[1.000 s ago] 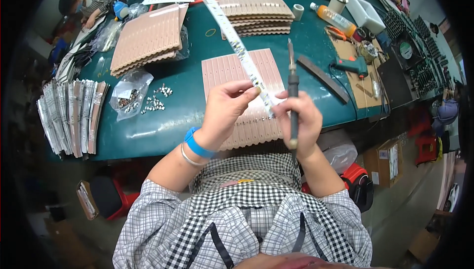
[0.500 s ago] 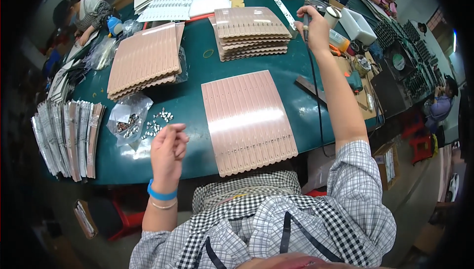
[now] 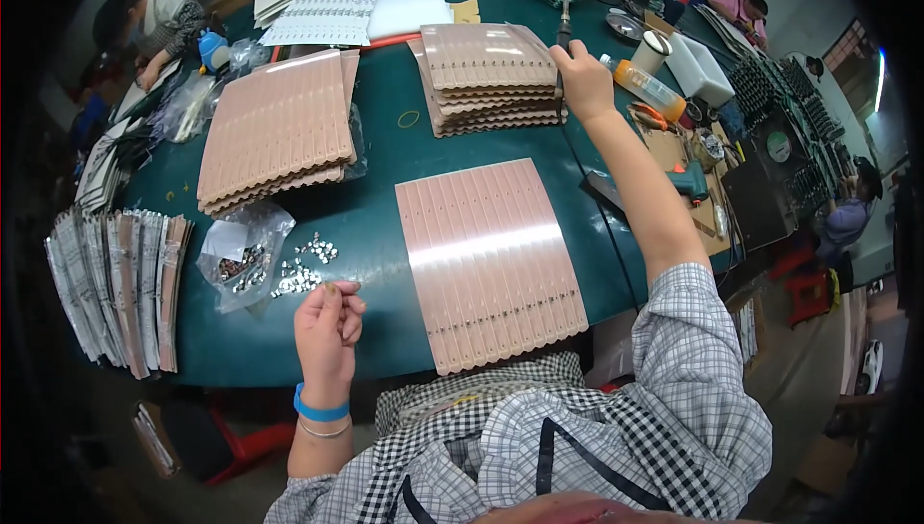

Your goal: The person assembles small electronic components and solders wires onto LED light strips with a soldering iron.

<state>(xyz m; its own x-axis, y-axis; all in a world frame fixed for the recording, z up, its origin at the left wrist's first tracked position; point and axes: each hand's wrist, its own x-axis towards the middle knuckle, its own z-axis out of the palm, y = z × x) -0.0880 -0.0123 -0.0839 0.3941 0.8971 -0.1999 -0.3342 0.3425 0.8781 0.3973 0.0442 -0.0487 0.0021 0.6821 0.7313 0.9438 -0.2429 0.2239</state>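
Note:
In my right hand (image 3: 583,83) is a soldering iron (image 3: 564,24), gripped by its handle, tip pointing away from me. Its dark cord trails down across the table. The hand is just right of a stack of pinkish panels (image 3: 486,57) with wavy edges. My left hand (image 3: 329,339) hovers near the front table edge, fingers curled, thumb against the fingertips. Whatever it may pinch is too small to make out. Right of it lies a single pinkish ribbed panel (image 3: 486,255), scalloped at its near edge, with a row of small metal pieces across it.
Small shiny metal parts (image 3: 298,279) lie loose beside a clear plastic bag (image 3: 241,259). Another panel stack (image 3: 279,129) stands behind them, wrapped strips (image 3: 120,283) at far left. An orange-labelled bottle (image 3: 650,89), a green-handled tool (image 3: 688,182) and a knife-like blade (image 3: 604,189) lie right.
My right hand has moved left with the soldering iron, toward the back panel stack. My left hand stays curled beside the loose metal parts. The whole view has shifted slightly.

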